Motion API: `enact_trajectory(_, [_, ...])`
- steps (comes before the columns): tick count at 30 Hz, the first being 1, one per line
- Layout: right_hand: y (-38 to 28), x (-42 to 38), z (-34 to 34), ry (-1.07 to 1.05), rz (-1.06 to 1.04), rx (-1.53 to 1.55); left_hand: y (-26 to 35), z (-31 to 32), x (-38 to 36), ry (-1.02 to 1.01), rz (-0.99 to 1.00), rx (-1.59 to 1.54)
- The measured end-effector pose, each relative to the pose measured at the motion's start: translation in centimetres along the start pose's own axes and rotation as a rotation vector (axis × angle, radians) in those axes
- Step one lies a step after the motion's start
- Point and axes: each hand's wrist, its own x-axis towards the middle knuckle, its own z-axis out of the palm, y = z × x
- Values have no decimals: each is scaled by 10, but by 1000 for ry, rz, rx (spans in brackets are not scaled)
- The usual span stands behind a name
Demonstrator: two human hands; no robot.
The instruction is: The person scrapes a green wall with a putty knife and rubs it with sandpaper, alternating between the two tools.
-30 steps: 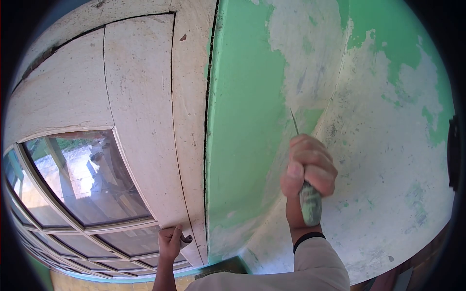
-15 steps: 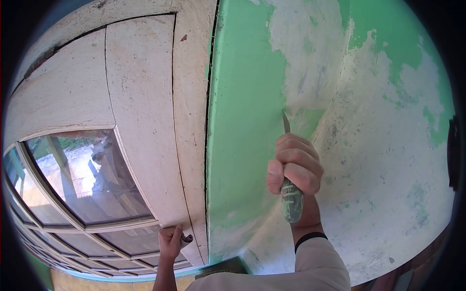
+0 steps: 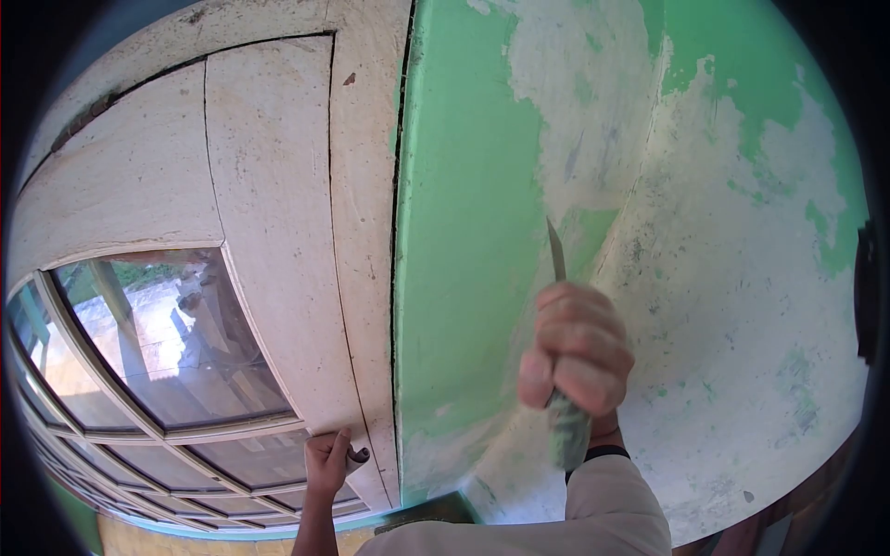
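My right hand (image 3: 584, 347) is closed in a fist around a scraper, blurred by motion. The scraper's thin blade (image 3: 557, 250) points up, seen nearly edge-on, and its paint-smeared handle (image 3: 570, 435) sticks out below the fist. Behind the blade is the wall (image 3: 473, 232), part green paint and part bare whitish surface. A small green patch (image 3: 593, 232) lies just right of the blade. Low on the left, my left hand (image 3: 326, 459) is wrapped around a dark, curled door handle (image 3: 357, 456) on the whitish door (image 3: 269, 176).
Glass panes (image 3: 171, 343) in wooden bars fill the door's lower left and reflect the outdoors. A dark gap (image 3: 397, 269) runs between door frame and wall. A wall corner (image 3: 640, 176) runs down to the right of the scraper. Yellowish floor (image 3: 139, 537) shows below.
My right hand and the scraper have moved down and slightly right, and the blade tip has dropped a little. The left hand stays where it was on the handle.
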Motion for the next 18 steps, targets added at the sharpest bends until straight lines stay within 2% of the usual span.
enact_trajectory(2, [5, -4, 7, -17, -16, 2, 0, 0, 0, -2, -7, -3])
enact_trajectory(4, [26, -9, 12, 64, 26, -85, -2, -1, -1, -7, -15, -6])
enact_trajectory(8, [9, 0, 11, 66, 7, -44, -4, -4, -1, -3, 7, 23])
enact_trajectory(11, [3, 0, 15, -16, -48, 50, 0, -3, 1, -7, 27, 11])
enact_trajectory(13, [27, -9, 20, 86, -25, -80, 0, -4, -1, -18, 23, 7])
enact_trajectory(18, [2, -1, 12, 19, -24, -16, 0, -4, 0, -14, 29, 12])
